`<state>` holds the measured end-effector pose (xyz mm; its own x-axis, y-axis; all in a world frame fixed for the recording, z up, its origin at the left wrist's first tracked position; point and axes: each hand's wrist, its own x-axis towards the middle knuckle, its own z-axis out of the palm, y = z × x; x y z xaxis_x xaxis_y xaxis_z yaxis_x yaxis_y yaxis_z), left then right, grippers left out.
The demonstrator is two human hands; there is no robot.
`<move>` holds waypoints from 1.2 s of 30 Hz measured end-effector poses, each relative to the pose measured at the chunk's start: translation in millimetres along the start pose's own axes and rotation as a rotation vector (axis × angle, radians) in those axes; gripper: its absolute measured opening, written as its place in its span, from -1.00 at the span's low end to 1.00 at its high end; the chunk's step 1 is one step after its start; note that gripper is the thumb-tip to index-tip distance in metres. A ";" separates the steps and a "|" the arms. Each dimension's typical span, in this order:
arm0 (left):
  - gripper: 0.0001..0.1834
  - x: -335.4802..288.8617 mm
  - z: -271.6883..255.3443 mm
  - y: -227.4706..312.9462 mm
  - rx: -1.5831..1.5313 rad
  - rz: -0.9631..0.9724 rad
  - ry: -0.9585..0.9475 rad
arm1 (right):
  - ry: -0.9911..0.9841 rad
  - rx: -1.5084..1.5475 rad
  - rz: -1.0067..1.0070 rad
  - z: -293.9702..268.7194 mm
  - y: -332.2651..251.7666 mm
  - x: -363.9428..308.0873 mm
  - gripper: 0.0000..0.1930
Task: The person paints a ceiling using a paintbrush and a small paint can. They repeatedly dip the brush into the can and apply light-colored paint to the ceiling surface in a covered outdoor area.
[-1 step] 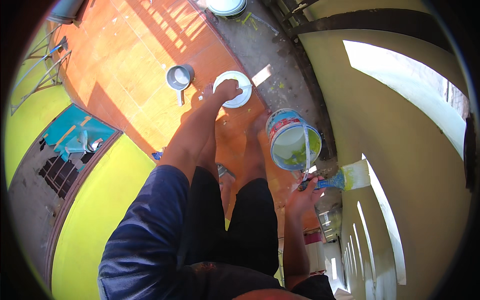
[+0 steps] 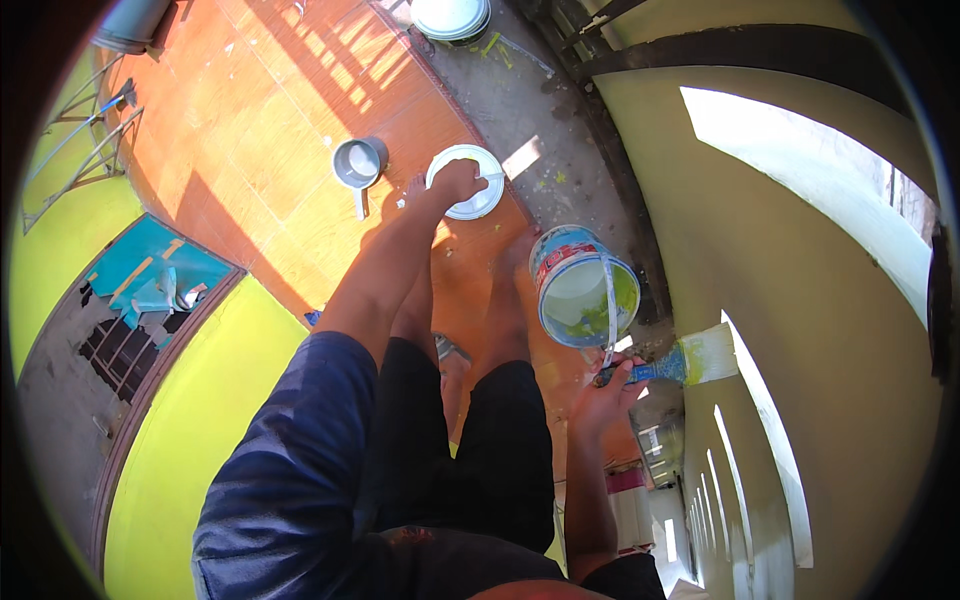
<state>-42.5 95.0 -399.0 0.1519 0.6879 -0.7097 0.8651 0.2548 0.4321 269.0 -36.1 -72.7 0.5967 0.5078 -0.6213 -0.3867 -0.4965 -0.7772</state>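
Note:
My right hand (image 2: pixel 607 394) is closed round the dark handle of a wide paintbrush (image 2: pixel 708 355), whose pale bristles are smeared yellow-green and point right. The strap-like handle of a paint bucket (image 2: pixel 550 258) also runs to this hand. That bucket hangs tilted, its mouth toward me, with whitish and yellow-green paint on the inside. My left hand (image 2: pixel 458 181) is closed over a round white tub or lid (image 2: pixel 484 205) on the floor. A thin white piece shows at its fingers; what they grip is mostly hidden.
A grey dipper (image 2: pixel 358 162) stands on the orange tiles (image 2: pixel 260 120) left of the white round. Another lidded bucket (image 2: pixel 450 18) stands farther off. A wall (image 2: pixel 800 260) rises close on the right; a yellow-green wall (image 2: pixel 200 420) borders the left. My feet are beside the white round.

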 end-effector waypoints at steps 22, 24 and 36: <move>-0.46 249.9 -115.8 30.4 -0.018 0.112 0.202 | 0.202 0.059 -0.081 46.4 35.9 -22.1 -0.83; -0.42 243.2 -119.5 32.2 -0.051 0.134 0.216 | 0.195 0.048 -0.086 53.1 35.5 -22.7 -0.84; -0.35 -125.5 -88.9 -39.0 -0.133 -0.076 -0.327 | 0.179 0.116 -0.202 92.0 -28.8 -63.8 -0.83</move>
<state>-137.9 59.1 -277.3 0.2528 0.4150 -0.8740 0.8136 0.3977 0.4241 177.4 10.6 -20.0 0.7803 0.4508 -0.4334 -0.3190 -0.3093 -0.8959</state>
